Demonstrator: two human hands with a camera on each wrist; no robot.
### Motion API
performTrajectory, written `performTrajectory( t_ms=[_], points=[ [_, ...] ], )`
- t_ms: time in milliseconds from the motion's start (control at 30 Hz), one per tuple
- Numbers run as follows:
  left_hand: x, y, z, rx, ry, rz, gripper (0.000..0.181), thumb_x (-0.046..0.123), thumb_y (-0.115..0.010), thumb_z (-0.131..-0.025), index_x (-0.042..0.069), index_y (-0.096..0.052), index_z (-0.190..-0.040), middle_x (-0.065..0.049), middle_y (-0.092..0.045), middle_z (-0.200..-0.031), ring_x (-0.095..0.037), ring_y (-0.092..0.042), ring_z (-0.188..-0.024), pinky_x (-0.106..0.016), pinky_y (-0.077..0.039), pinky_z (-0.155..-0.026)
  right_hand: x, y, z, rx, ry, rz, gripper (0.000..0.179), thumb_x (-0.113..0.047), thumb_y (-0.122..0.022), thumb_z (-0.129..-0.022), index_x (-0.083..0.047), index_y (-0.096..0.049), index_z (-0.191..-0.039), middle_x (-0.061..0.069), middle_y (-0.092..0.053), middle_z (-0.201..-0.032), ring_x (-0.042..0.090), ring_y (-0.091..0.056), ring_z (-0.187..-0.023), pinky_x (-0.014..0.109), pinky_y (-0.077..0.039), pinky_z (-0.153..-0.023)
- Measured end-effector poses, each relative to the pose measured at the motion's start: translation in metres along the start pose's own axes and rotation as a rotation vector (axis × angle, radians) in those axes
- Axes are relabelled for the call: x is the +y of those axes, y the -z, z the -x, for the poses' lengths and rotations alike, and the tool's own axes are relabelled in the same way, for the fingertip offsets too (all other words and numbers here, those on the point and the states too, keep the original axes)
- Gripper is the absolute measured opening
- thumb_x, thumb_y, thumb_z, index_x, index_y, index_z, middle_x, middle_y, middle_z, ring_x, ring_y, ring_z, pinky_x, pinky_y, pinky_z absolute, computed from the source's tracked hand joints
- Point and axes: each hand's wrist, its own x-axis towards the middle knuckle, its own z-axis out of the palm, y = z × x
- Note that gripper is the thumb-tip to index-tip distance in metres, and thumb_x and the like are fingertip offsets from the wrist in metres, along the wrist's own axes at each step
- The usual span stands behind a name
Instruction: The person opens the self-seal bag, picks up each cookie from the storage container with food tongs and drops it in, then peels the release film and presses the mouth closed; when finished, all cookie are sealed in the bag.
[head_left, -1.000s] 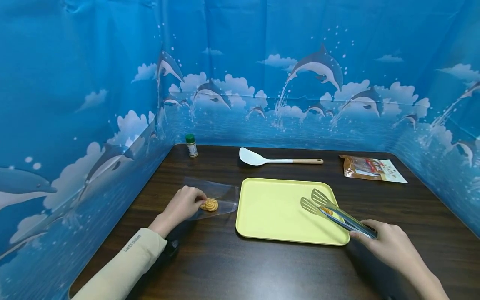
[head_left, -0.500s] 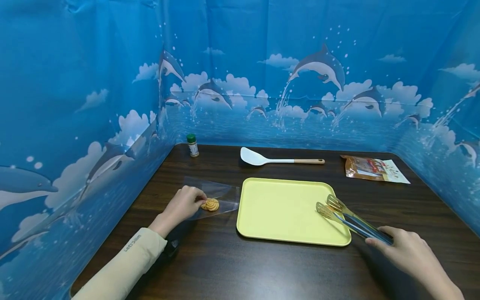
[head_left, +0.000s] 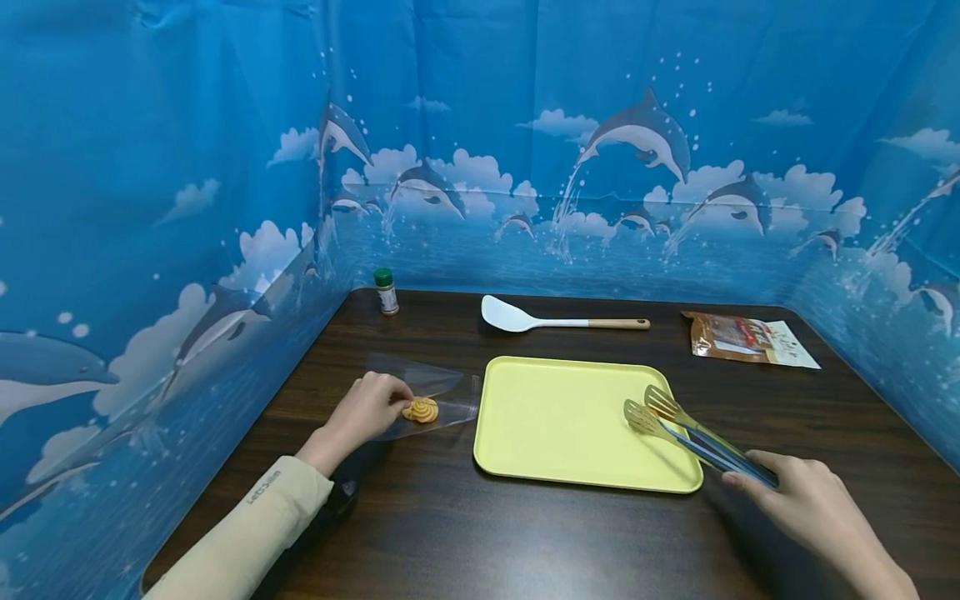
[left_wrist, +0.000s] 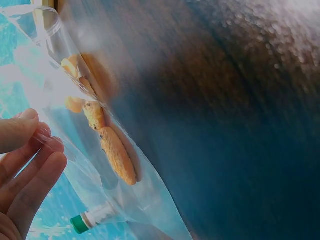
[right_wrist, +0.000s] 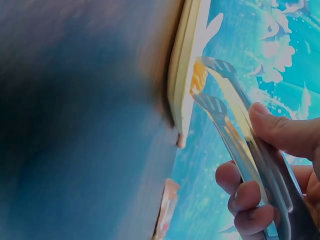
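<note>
My left hand point(head_left: 366, 408) pinches the clear plastic bag point(head_left: 453, 385) between thumb and fingers on the table's left side. Several golden swirl cookies point(left_wrist: 118, 155) lie inside it; in the head view one cookie point(head_left: 422, 409) shows beside my fingertips. My right hand point(head_left: 806, 496) grips metal tongs point(head_left: 720, 456) with slotted ends, their tips over the right part of the yellow tray point(head_left: 555, 421). In the right wrist view a yellow-orange cookie point(right_wrist: 199, 78) sits at the tong tips, close to the tray; whether the tips squeeze it I cannot tell.
A green-capped spice jar point(head_left: 387, 293) stands at the back left. Behind the tray lies a white spatula point(head_left: 517, 317) with a wooden handle. At the back right is a brown food packet point(head_left: 738, 338). A blue dolphin curtain point(head_left: 480, 208) surrounds the table.
The tongs moved right across the tray with my right hand, then slightly back left. My left hand stays on the bag.
</note>
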Motion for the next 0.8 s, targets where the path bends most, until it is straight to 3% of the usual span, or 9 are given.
performTrajectory(
  t_ms=[500,700,800],
  points=[
    [0.0,-0.001,-0.001,0.003,0.006,-0.001,0.009,0.003,-0.071,-0.088,0.004,-0.077,-0.094,-0.008,-0.074,-0.092,-0.018,-0.068,-0.077,-0.034,-0.057,-0.069,-0.055,-0.011,-0.019,0.057,0.088,-0.13,0.059,-0.046,-0.069,-0.089,0.006,-0.067,-0.117,0.001,-0.067,-0.081,0.013,-0.047,-0.063,0.026,-0.034,-0.054],
    [0.0,-0.001,-0.002,0.007,-0.002,-0.008,0.009,0.003,-0.071,-0.087,0.004,-0.077,-0.094,-0.008,-0.074,-0.093,-0.019,-0.069,-0.08,-0.036,-0.057,-0.071,-0.086,-0.017,-0.031,0.06,0.176,-0.166,0.05,-0.039,-0.069,-0.09,0.001,-0.068,-0.118,-0.006,-0.05,-0.057,0.005,-0.032,-0.05,0.025,-0.031,-0.052],
    [0.0,-0.001,-0.002,0.006,0.0,-0.01,0.009,0.003,-0.071,-0.087,0.004,-0.077,-0.094,-0.008,-0.074,-0.093,-0.019,-0.069,-0.08,-0.036,-0.058,-0.072,-0.102,-0.023,-0.037,0.068,0.234,-0.177,0.032,-0.036,-0.071,-0.089,-0.008,-0.073,-0.105,-0.009,-0.04,-0.054,0.003,-0.026,-0.048,0.022,-0.028,-0.051]
  ],
)
